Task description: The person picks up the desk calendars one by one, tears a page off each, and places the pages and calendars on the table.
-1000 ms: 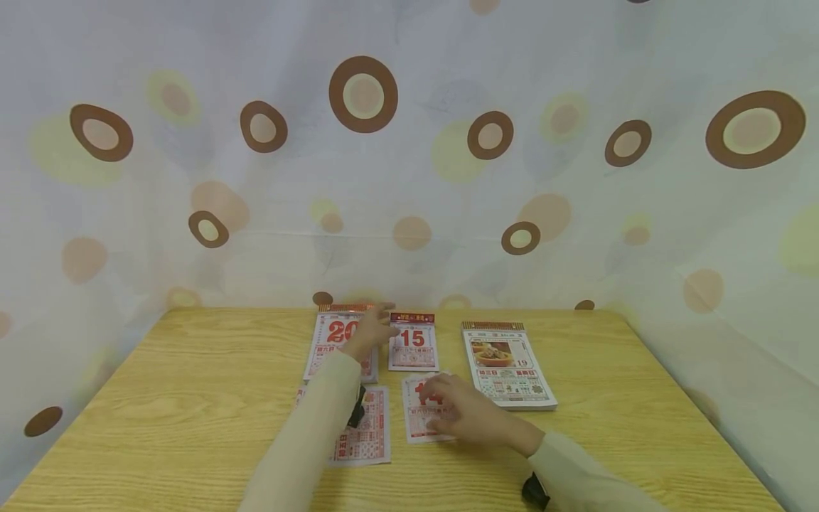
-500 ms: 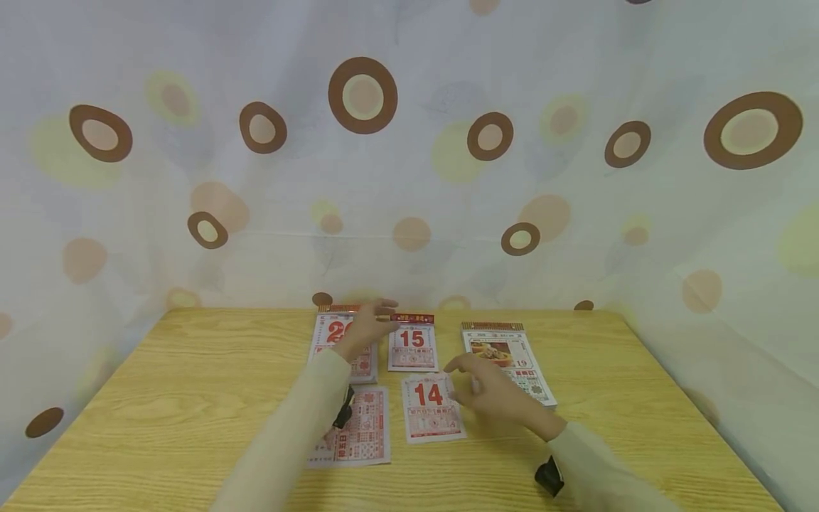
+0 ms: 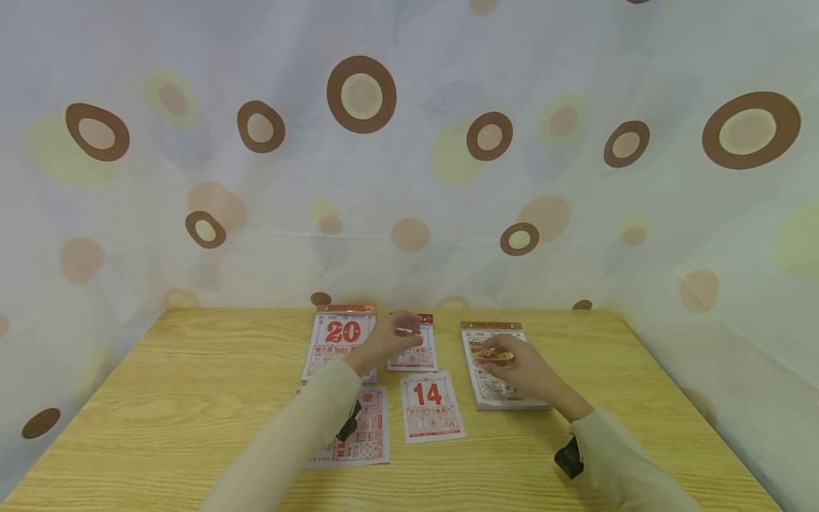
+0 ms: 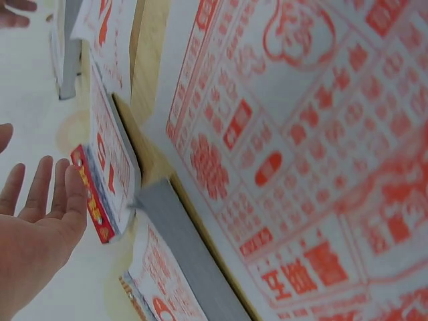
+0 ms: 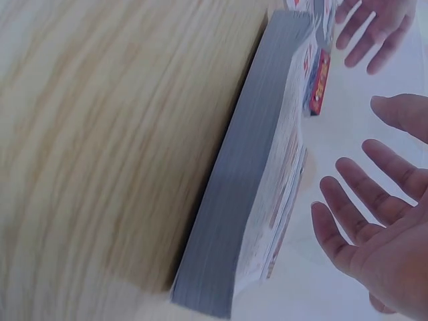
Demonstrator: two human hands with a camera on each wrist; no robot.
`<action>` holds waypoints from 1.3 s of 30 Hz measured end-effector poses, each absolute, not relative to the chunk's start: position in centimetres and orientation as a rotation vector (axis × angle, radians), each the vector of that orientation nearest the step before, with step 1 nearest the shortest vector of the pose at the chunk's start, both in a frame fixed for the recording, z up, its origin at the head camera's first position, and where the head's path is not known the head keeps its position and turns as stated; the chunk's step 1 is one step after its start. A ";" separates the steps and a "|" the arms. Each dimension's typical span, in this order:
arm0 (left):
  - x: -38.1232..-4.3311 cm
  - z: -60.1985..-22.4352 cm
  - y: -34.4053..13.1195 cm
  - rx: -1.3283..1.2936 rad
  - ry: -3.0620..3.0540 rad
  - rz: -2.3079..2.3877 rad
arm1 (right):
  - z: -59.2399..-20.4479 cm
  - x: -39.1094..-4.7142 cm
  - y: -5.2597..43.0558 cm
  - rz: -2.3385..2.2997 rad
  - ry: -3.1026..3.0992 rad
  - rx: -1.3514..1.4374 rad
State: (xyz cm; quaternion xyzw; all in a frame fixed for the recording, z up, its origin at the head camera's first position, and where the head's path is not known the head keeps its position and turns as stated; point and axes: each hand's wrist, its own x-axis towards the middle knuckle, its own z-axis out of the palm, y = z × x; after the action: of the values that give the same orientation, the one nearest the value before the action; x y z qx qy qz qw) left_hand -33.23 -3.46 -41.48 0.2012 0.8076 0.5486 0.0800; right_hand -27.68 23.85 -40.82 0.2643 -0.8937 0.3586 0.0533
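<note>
My left hand (image 3: 387,338) hovers with relaxed fingers over the small tear-off calendar (image 3: 412,361) showing 15, partly covering it. In the left wrist view its fingers are spread beside that calendar's red header, holding nothing. My right hand (image 3: 525,366) is over the thick tear-off calendar (image 3: 505,392) with a food picture at the right. The right wrist view shows its fingers (image 5: 351,217) apart and bare, off the pad's printed face. A torn-off page (image 3: 435,421) marked 14 lies flat below the 15 calendar.
To the left stands another thick tear-off calendar (image 3: 342,333) showing 20. Loose printed pages (image 3: 373,434) lie in front of it, partly under my left forearm. The wooden table (image 3: 160,398) ends at a dotted curtain (image 3: 409,192) behind.
My right hand has moved right, from the 14 page to over the food-picture calendar. My left hand has shifted right from the 20 calendar to over the 15 one.
</note>
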 end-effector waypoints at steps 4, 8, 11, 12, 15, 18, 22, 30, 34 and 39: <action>-32.8 -41.5 -2.3 0.648 2.432 1.589 | -40.8 -28.1 25.0 1.000 -2.727 0.735; -32.1 -41.6 -1.1 0.648 2.410 1.589 | -40.9 -28.7 26.0 1.013 -2.758 0.658; -31.7 -41.7 -0.2 0.629 2.390 1.612 | -41.1 -29.2 26.7 0.999 -2.767 0.608; -31.6 -41.8 0.1 0.620 2.387 1.615 | -41.1 -29.3 26.9 1.003 -2.766 0.595; -31.6 -42.1 1.0 0.602 2.400 1.617 | -41.1 -29.7 27.4 0.986 -2.764 0.575; -31.5 -42.3 1.9 0.566 2.416 1.619 | -41.1 -30.1 28.0 0.991 -2.767 0.544; -31.4 -42.5 3.0 0.499 2.447 1.637 | -41.5 -30.9 28.7 1.002 -2.761 0.502; -31.4 -42.4 4.5 0.472 2.477 1.666 | -42.2 -32.6 29.9 0.996 -2.770 0.409; -31.5 -42.3 4.9 0.437 2.491 1.674 | -42.2 -33.2 30.3 1.005 -2.780 0.374; -31.6 -42.2 5.4 0.386 2.477 1.722 | -42.3 -33.8 30.9 1.020 -2.783 0.362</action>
State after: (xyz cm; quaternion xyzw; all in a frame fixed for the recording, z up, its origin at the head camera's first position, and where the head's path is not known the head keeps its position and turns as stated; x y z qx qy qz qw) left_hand -31.65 5.45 -42.16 0.1266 0.8133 0.5656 0.0501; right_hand -33.76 30.86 -42.30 0.1208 -0.9291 0.3407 0.0777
